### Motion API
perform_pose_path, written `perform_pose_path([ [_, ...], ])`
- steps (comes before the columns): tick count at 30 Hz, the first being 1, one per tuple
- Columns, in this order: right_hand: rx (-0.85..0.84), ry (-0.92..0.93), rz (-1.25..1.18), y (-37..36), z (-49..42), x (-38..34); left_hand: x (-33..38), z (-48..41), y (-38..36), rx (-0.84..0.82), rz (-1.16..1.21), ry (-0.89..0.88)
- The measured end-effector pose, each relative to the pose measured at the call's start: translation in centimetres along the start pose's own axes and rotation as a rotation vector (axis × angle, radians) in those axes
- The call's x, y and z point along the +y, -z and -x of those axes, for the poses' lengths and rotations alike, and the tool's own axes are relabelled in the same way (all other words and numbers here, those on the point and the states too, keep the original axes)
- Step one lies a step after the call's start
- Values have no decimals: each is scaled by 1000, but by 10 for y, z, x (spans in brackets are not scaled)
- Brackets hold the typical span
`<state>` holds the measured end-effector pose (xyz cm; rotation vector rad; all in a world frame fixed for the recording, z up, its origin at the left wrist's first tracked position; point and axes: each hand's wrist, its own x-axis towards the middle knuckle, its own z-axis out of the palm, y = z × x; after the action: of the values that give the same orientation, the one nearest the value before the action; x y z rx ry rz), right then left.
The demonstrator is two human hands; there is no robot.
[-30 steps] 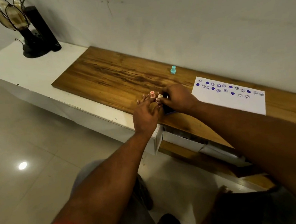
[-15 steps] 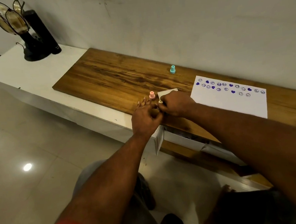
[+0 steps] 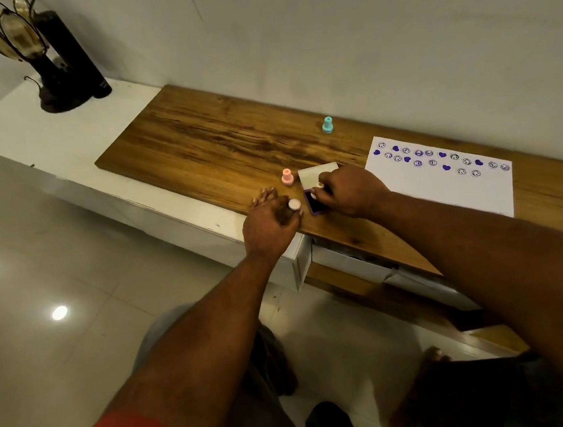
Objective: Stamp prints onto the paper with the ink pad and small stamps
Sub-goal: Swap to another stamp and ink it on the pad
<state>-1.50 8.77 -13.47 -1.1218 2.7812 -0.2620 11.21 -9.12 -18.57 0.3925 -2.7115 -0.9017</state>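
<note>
open ink pad [image 3: 314, 202], pink stamp [image 3: 287, 177], printed paper [image 3: 441, 177]

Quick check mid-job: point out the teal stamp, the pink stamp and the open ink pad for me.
teal stamp [image 3: 327, 125], head view, on its body, standing upright near the wall.
pink stamp [image 3: 287, 177], head view, on its body, standing left of the lid.
ink pad [image 3: 314, 204], head view, on the dark inked surface beside the right hand's fingers.

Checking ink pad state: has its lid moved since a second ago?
Yes. The ink pad lid has swung up and open toward the wall, beside the pink stamp; earlier the hands covered a closed pad.
</note>
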Motion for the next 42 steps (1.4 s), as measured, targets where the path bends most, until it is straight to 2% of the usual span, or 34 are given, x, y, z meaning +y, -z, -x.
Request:
perform_pose_path([
  [2, 39, -20, 7, 2, 4, 8, 4, 2, 4, 25, -18, -15],
  [7, 101, -92, 14, 6, 12, 24, 31, -7, 5, -31, -182, -270],
  [10, 122, -112, 11, 5, 18, 31, 43, -16, -5, -125, -301, -248],
  [21, 177, -133, -40, -3, 25, 45, 60, -40, -23, -141, -471, -171],
  [27, 69, -95, 90, 14, 15, 36, 64, -48, -23, -199, -502, -109],
  [29, 154, -66, 113, 35, 6, 30, 65, -48, -23, -207, -512, -104],
  [33, 551, -63, 130, 72, -10, 18, 67, -48, -25, -206, -526, -75],
  [34, 583, -84, 113, 68, -9, 14, 68, -48, -25, -207, -533, -66],
  [35, 541, -99, 97, 56, -4, 11, 69, -48, -24, -210, -533, -57],
  [36, 430, -114, 120, 37, 4, 7, 69, -49, -23, -212, -531, -47],
  [38, 134, -162, 226, -3, 23, 0, 69, -50, -23, -217, -536, -29],
  [42, 8, -129, 437, -12, 20, 2, 75, -51, -23, -235, -549, -7],
])
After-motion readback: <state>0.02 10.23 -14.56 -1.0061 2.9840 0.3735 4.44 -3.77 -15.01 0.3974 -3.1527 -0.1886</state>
